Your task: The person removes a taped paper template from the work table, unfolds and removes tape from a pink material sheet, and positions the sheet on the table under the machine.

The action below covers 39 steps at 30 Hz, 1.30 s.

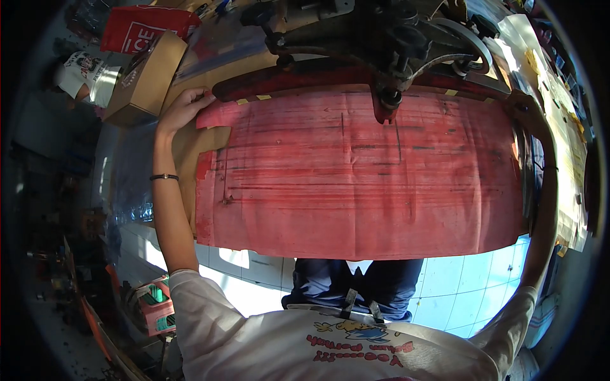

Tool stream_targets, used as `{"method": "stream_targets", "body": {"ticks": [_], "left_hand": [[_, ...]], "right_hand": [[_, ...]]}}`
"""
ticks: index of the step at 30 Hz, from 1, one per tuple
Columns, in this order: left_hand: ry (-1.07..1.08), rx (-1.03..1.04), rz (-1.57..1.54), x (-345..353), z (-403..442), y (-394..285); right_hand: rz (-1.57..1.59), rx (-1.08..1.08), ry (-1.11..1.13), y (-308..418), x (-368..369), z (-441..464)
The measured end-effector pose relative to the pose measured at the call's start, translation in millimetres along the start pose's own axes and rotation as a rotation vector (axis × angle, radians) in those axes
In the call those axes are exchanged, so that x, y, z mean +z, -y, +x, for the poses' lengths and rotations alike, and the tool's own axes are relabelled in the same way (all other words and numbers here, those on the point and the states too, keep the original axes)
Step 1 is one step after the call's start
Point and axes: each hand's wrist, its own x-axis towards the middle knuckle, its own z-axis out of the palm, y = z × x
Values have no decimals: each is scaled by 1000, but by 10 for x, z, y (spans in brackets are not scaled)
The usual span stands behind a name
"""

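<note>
A wide, worn red sheet (356,184) with dark scored lines spreads over the work surface in front of me. Along its far edge runs a long dark red bar (305,79), part of a black metal machine (406,44). My left hand (184,109) is at the bar's left end, by the sheet's far left corner, its fingers bent and closed together. What they pinch there is hidden. Over at the bar's right end, my right hand (527,113) lies in shadow with curled fingers, which I cannot make out clearly.
A cardboard box (146,79) stands at the far left, with a red printed bag (149,28) behind it. Another person (89,76) is beyond the box. Papers and plastic sheets (553,127) lie along the right side. A red-and-green crate (157,308) is on the floor at left.
</note>
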Motion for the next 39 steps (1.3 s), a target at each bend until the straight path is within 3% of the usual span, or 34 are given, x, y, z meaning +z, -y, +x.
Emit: {"method": "stream_targets", "body": {"ticks": [7, 10, 13, 16, 19, 25, 28, 33, 34, 36, 39], "left_hand": [[-44, -38, 76, -16, -84, -97], [-87, -184, -40, 19, -121, -288], [-41, -54, 10, -21, -28, -134], [-96, -98, 87, 16, 4, -156], [-117, 49, 12, 116, 61, -87], [31, 16, -84, 52, 96, -118], [50, -109, 8, -19, 98, -125], [36, -46, 5, 1, 69, -166], [27, -23, 17, 34, 80, -180], [54, 2, 31, -33, 129, -48], [55, 26, -44, -21, 151, 5]], "right_hand": [[43, -4, 19, -42, -16, 4], [32, 37, 32, -55, -29, 46], [-4, 21, -2, -28, -1, 20], [-44, 37, -33, 7, 14, 0], [-64, 73, -12, 63, 9, 20], [65, 72, 86, 113, -19, 114], [57, 94, 87, 141, -30, 138], [149, 124, 61, 35, -37, 135], [-36, -82, 13, 35, -57, 110], [73, 74, 20, -35, -61, 68], [-213, 24, 2, 38, -83, 94]]}}
